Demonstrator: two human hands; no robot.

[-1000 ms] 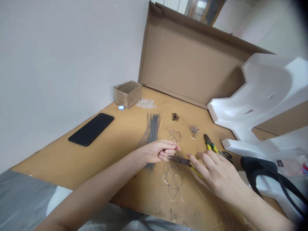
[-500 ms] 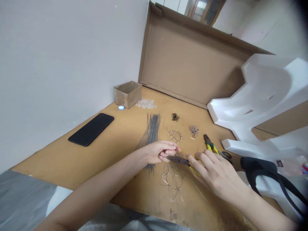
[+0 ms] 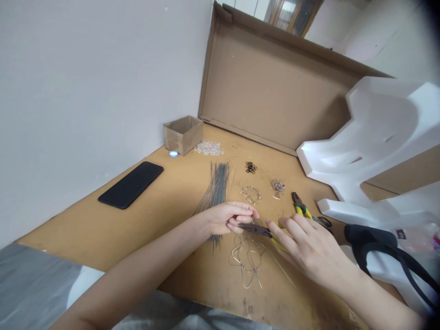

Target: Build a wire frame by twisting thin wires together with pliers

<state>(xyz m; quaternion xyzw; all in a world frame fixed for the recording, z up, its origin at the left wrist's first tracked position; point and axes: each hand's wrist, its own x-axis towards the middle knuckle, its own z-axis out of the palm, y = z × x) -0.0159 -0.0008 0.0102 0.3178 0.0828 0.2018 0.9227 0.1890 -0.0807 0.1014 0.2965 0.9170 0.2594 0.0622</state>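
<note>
Seemingly shaping fine wire pinched in left hand at six o'clock, with pliers gripped in right hand at four, next needing steadiness.

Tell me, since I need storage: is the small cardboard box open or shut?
Open: the small cardboard box shows its inner walls, and nothing covers its top.

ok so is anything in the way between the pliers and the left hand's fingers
Nothing visible is. The pliers in the right hand reach right up to the curled fingers of the left hand. The nearby wire loops lie mostly toward the wearer. Whatever is at the plier tips is too small to tell.
</note>
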